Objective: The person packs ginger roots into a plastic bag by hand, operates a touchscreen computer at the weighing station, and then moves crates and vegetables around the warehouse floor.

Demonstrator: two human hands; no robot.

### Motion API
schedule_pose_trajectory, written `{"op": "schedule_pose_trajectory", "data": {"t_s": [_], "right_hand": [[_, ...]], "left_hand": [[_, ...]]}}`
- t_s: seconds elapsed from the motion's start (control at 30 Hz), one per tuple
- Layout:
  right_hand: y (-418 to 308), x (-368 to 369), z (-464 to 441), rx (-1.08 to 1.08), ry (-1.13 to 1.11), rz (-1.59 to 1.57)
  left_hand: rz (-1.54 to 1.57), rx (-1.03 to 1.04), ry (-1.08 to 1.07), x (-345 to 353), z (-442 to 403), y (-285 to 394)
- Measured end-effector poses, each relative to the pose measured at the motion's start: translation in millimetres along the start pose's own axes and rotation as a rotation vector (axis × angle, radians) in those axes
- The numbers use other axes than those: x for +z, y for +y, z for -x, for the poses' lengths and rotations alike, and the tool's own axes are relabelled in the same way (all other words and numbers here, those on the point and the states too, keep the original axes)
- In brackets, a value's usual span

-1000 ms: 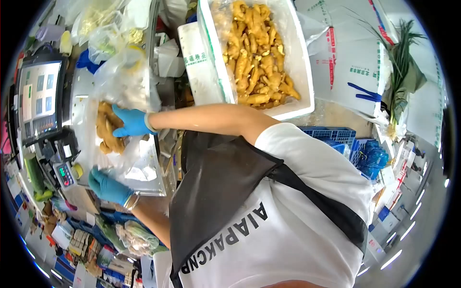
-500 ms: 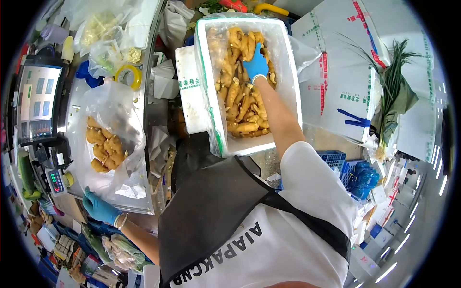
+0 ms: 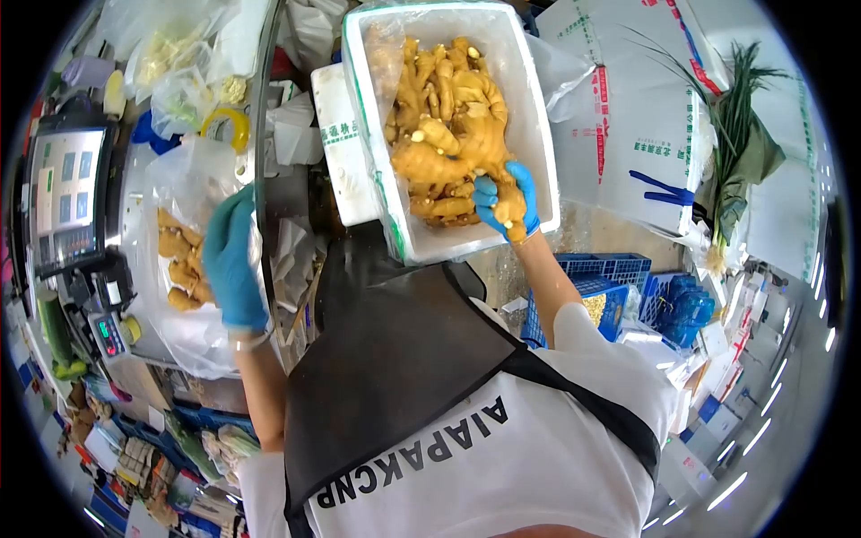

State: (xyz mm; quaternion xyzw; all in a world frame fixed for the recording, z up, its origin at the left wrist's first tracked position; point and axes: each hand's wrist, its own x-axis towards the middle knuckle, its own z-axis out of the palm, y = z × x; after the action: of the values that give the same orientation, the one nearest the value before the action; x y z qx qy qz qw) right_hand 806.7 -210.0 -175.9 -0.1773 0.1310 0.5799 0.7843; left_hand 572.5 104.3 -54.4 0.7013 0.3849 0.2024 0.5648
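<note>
My right hand (image 3: 527,204), in a blue glove, is closed around the lower end of a large knobbly ginger root (image 3: 480,134). The root is lifted toward me above the white foam box (image 3: 549,170), which is lined with clear plastic and holds more ginger. My left hand (image 3: 235,269), also gloved, is raised beside the metal counter, its fingers stretched upward and holding nothing I can see. Behind it, several ginger pieces (image 3: 179,260) lie on a clear plastic bag (image 3: 166,193), partly hidden by the glove.
A screen (image 3: 67,193) and a small digital display (image 3: 109,336) stand at the left. Yellow tape (image 3: 235,125) lies on the counter. White foam boxes (image 3: 628,134), green leafy stalks (image 3: 740,143) and blue crates (image 3: 601,278) stand at the right.
My right hand has come back toward me from inside the box and now grips a large ginger root. My left hand has risen from the counter's near edge.
</note>
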Motion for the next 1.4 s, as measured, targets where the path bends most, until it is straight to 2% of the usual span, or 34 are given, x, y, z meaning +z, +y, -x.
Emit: {"op": "schedule_pose_trajectory", "data": {"t_s": [0.03,0.07,0.1,0.13,0.17,0.2,0.23,0.3,0.4,0.43,0.5,0.53,0.6,0.7,0.73,0.77,0.8,0.9,0.93,1.0,1.07,1.17,1.27,1.3,1.33,1.37,1.4], "right_hand": [[8.4,-4.5,2.7,0.080,-0.108,-0.122],[17.5,1.8,4.8,0.049,-0.019,-0.034],[25.6,11.1,6.3,-0.005,0.042,0.046],[34.5,22.4,6.7,-0.054,0.097,0.126],[44.0,36.3,5.0,-0.102,0.146,0.208],[57.0,56.3,0.7,-0.179,0.229,0.323],[58.4,44.1,-7.7,-0.159,0.152,0.398],[60.8,58.1,-24.7,-0.326,0.138,0.760],[72.3,88.8,-46.9,-0.724,0.337,1.508],[75.7,101.3,-48.1,-0.706,0.314,1.808],[86.4,121.3,-48.3,-0.661,0.214,2.395],[97.5,116.2,-52.3,-0.765,0.069,2.365],[118.9,117.7,-57.6,-0.767,-0.097,2.406],[133.6,128.2,-57.6,-0.820,-0.230,2.496],[134.0,133.1,-59.1,-0.819,-0.276,2.492],[134.1,138.9,-60.9,-0.820,-0.323,2.484],[133.4,146.9,-63.8,-0.725,-0.343,2.417],[126.7,150.9,-64.8,-0.635,-0.426,2.032],[120.4,145.9,-67.2,-0.702,-0.411,2.018],[108.9,157.2,-68.2,-0.634,-0.238,1.826],[92.8,167.9,-73.8,-0.534,-0.025,1.452],[70.4,142.6,-96.9,-0.437,0.194,1.278],[107.0,85.9,-100.2,-0.111,0.064,1.258],[129.6,95.2,-93.7,0.126,-0.158,1.253],[150.7,101.3,-84.1,0.206,-0.312,1.404],[181.2,116.4,-77.4,0.350,-0.100,1.089],[189.4,120.3,-82.3,0.373,-0.144,0.978]], "left_hand": [[0.257,-0.163,-0.096,19.1,-9.1,7.0],[0.389,-0.244,-0.182,32.5,-15.2,6.5],[0.409,-0.227,-0.250,42.4,-15.8,6.9],[0.272,0.009,-0.349,48.1,-15.0,-3.2],[0.427,-0.216,-0.311,59.1,-11.7,-12.7],[0.466,-0.314,-0.264,68.4,-2.3,-15.5],[0.448,-0.436,-0.213,75.7,8.6,-19.8],[0.332,-0.392,-0.167,88.6,29.4,-51.0],[0.513,-0.246,-0.213,92.2,40.8,-19.2],[0.520,-0.176,-0.242,91.9,38.0,-14.7],[0.620,-0.255,-0.194,90.5,26.9,-0.2],[0.753,-0.299,-0.125,90.4,18.6,-9.1],[0.995,-0.396,-0.002,98.1,-1.3,-66.6],[1.340,-0.549,0.004,98.2,-6.8,-86.1],[1.379,-0.524,-0.005,94.3,-4.7,-85.4],[1.404,-0.526,-0.018,88.1,-2.3,-84.4],[1.403,-0.526,-0.033,81.9,-4.0,-88.9],[1.358,-0.465,-0.001,65.2,-6.7,-91.4],[1.336,-0.437,0.024,59.1,-6.1,-87.6],[1.119,-0.335,0.118,47.9,1.3,-69.0],[0.911,-0.226,0.206,41.9,6.4,-54.6],[0.861,-0.202,0.233,33.1,14.8,-40.2],[0.901,-0.132,0.389,26.7,19.9,-49.6],[0.932,-0.129,0.434,24.0,21.8,-54.1],[0.934,-0.129,0.413,19.7,24.9,-56.6],[0.921,-0.143,0.374,11.8,30.9,-49.1],[0.692,-0.144,0.359,-2.4,40.2,-34.6]]}}
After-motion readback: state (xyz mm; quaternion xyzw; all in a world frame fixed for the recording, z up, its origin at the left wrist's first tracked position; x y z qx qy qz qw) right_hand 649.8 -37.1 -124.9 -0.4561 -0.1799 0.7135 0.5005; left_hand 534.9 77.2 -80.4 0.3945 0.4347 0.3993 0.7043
